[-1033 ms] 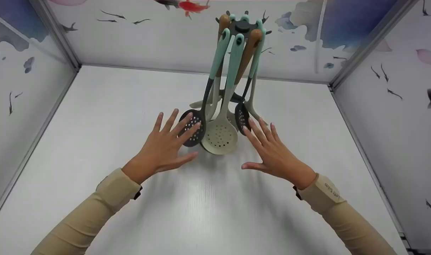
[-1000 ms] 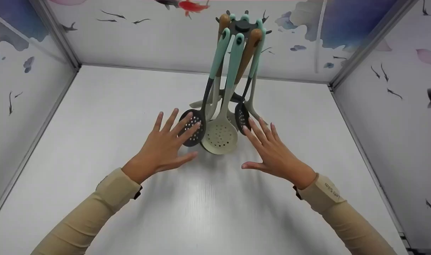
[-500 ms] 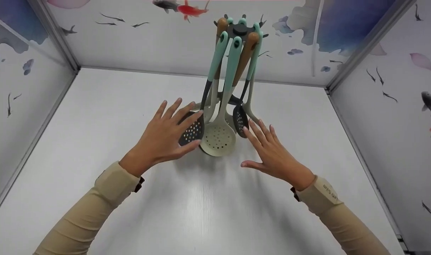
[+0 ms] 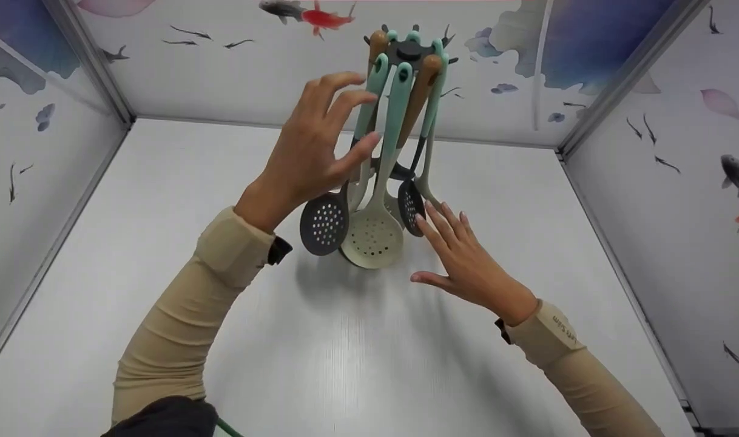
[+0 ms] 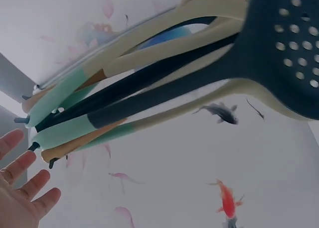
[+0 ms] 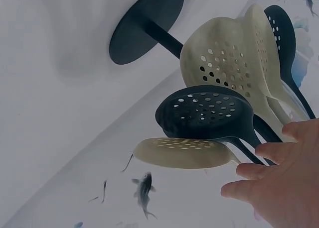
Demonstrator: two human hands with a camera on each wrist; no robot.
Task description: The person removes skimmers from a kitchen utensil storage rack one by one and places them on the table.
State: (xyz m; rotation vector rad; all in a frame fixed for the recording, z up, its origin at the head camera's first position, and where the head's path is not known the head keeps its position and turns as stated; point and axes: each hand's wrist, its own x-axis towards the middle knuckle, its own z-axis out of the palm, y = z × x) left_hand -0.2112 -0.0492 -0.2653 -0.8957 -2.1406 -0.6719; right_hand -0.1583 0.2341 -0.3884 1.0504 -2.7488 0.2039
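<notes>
A utensil stand with a dark hub holds several hanging kitchen utensils with mint-green and brown handles. My left hand is raised beside the mint handle of a dark skimmer, thumb and fingers parted and slightly bent. In the left wrist view, its fingers are spread just short of the handle tops, holding nothing. My right hand stays low on the right, fingers spread, its fingertips overlapping a second dark perforated utensil. Between the two dark heads hangs a cream skimmer.
The stand's round dark base rests on the white table. White panels painted with fish and petals enclose the back and both sides. A dark shape with a green line beside it shows at the lower left.
My left hand has lifted from the dark skimmer's head up to its handle, its fingers bending. The right hand has stayed almost still. The view has shifted slightly.
</notes>
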